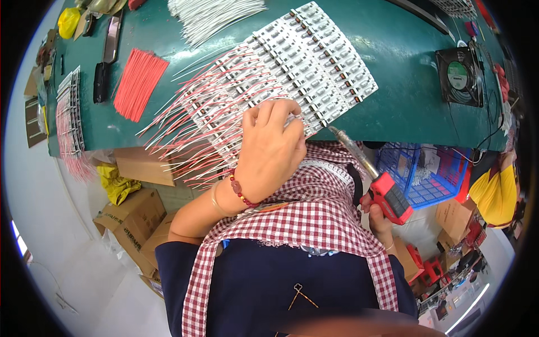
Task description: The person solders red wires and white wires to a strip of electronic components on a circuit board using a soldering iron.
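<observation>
Wire soldering on the board array, apparently midway

The board array (337, 62) lies slanted on the green table (404, 112), close to the person's body; its left part carries many attached wires (193, 121), red and white, trailing off to the left, while its right part shows none; from this, the step in hand looks to be soldering leads onto the small boards, with a good share left to do.

The left hand (273, 135) rests over the lower middle of the array, back up and fingers curled down; the fingertips are hidden, so whether they pinch a wire or merely steady a board cannot be told; the right hand (379, 218) is wrapped around the handle of a red-and-black soldering iron (390, 197), partly hidden behind it; the iron's tip (332, 130) points at the array's lower right edge, just beside it, though contact cannot be confirmed.

Spare stock seems within reach: a red wire bundle (140, 84) to the left and a white wire bundle (213, 17) beyond the array; a 2nd wired panel (70, 112) lies at the table's far left, and a black fan (459, 77) stands to the right.

The next move would call for a wire end held still on a bare pad, the iron brought to that joint briefly, and the left fingers kept well off the hot metal; loose neighbouring wires could snag or be scorched.
</observation>
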`<state>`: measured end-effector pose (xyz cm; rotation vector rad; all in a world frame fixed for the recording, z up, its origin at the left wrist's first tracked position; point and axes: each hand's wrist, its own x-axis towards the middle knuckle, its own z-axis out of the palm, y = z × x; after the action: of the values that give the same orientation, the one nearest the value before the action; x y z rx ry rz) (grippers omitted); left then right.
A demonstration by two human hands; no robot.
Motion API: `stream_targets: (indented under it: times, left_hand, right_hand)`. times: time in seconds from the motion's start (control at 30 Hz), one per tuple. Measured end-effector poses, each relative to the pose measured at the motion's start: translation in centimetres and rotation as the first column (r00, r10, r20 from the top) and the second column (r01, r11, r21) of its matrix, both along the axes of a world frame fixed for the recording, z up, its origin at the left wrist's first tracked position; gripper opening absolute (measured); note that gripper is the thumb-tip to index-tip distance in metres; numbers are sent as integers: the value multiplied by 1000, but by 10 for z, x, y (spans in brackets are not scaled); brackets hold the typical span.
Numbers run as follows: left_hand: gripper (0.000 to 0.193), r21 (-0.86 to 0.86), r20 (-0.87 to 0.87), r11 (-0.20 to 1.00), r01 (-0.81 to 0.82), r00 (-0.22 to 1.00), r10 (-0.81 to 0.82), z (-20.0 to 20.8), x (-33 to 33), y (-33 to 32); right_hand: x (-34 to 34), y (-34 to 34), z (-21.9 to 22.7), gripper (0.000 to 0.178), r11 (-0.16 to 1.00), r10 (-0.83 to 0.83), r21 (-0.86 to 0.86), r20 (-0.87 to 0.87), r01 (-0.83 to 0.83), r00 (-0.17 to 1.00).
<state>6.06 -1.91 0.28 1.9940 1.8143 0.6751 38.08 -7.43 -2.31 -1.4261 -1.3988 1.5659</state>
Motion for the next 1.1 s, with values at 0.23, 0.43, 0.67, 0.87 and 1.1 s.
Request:
stream_targets:
  times: [0.23,0.43,0.67,0.87,1.1]
  left_hand:
    - [12,-65,-84,997,38,996,-44,-1,4,8]
    - [8,-74,-105,996,54,993,-62,0,5,10]
    - [6,-111,-125,992,66,989,-80,0,6,13]
    - [6,-105,-136,992,64,988,-78,4,5,13]
    - [6,-112,-142,992,60,987,-76,1,5,14]
  right_hand:
    - [5,-1,-17,28,992,93,78,86,-100,992]
    - [-4,8,-10,22,971,114,199,108,-134,988]
    - [-2,12,-16,23,969,153,167,158,-179,975]
    - [4,7,-16,23,968,139,193,110,-158,984]
    - [1,18,-22,23,924,217,283,168,-257,962]
